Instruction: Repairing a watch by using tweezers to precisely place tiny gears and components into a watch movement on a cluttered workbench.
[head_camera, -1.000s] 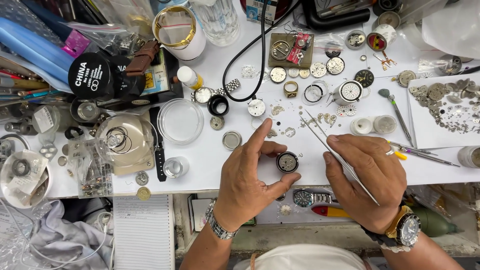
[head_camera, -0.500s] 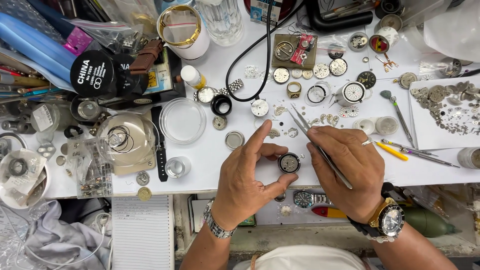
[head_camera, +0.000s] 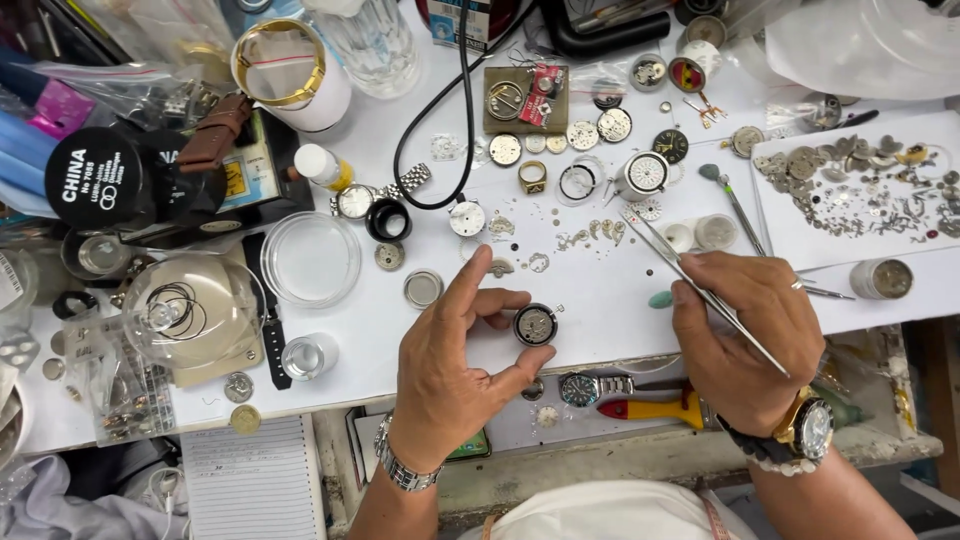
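- Two hands work at the white bench edge (head_camera: 600, 310).
- Left hand (head_camera: 455, 365) still pinches the small round steel watch movement (head_camera: 535, 325).
- Right hand (head_camera: 745, 335) grips slim steel tweezers (head_camera: 690, 285), now drawn back from the movement.

The left hand (head_camera: 450, 375) is pinching a round watch movement (head_camera: 535, 325) between thumb and bent fingers, with the index finger pointing up, just above the white bench (head_camera: 600, 300). The right hand (head_camera: 745, 335) is gripping tweezers (head_camera: 690, 285), whose tips are pointing up and left, away from the movement, toward small loose parts (head_camera: 590, 235). A wristwatch (head_camera: 590, 388) and a yellow-handled tool (head_camera: 655, 410) are lying below the bench edge, between the wrists. A clear round dish (head_camera: 311, 259) is sitting to the left.
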